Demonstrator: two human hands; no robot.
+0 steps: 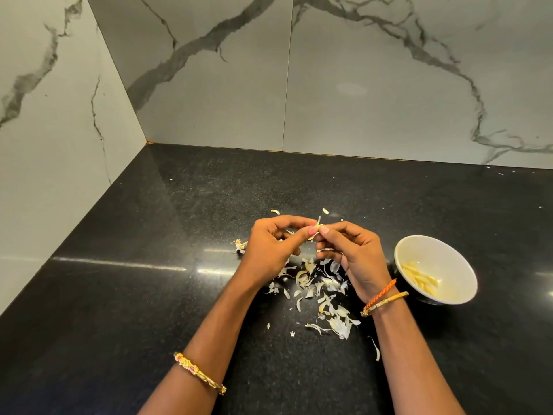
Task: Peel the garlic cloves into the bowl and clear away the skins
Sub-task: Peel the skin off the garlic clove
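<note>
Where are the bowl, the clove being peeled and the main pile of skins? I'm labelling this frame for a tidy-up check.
bowl (404,247): head view, on its white rim at the far left side.
garlic clove (319,226): head view, on the bit showing between the fingertips of both hands.
skins (305,278): head view, on the loose heap under the hands.

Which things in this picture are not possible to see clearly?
- Head view: the garlic clove is mostly hidden by the fingertips of the left hand and right hand; how much is peeled is unclear.
- The bowl holds peeled cloves, too small to count.
- Some skins lie hidden under the hands.
</note>
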